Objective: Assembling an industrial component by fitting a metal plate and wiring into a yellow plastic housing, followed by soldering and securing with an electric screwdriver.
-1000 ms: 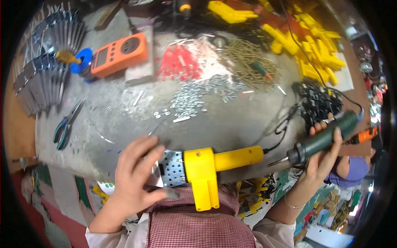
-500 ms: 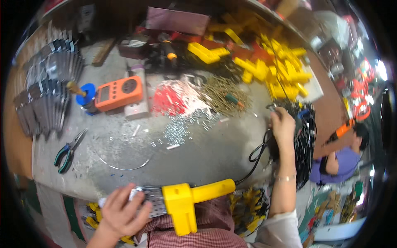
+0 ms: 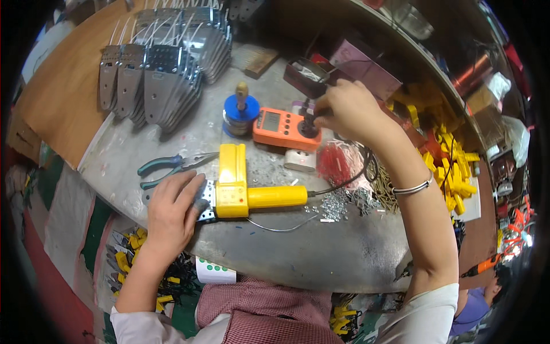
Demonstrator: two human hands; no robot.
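A yellow pipe-welding iron (image 3: 232,198) lies across the near part of the bench, its perforated metal plate to the left and handle to the right. My left hand (image 3: 173,211) grips that plate, fingers bent over it. From the handle a black cord (image 3: 338,184) loops right and up behind my right forearm. My right hand (image 3: 348,109) is over the orange meter (image 3: 281,127), fingers closed on a black plug (image 3: 310,123) at the meter's round socket. My fingers partly hide the plug, so how deep it sits cannot be told.
Pliers (image 3: 177,165) lie beyond my left hand. A blue spool (image 3: 240,114) stands left of the meter, stacked metal plates (image 3: 169,86) behind. Red sleeves (image 3: 333,163), small screws (image 3: 334,205) and brass rods (image 3: 387,186) lie to the right; yellow housings (image 3: 452,172) are heaped farther right.
My right hand has moved from the cords at the right to the meter. The welding iron has gone from the bench's front edge onto the bench, held by my left hand. The view has shifted left.
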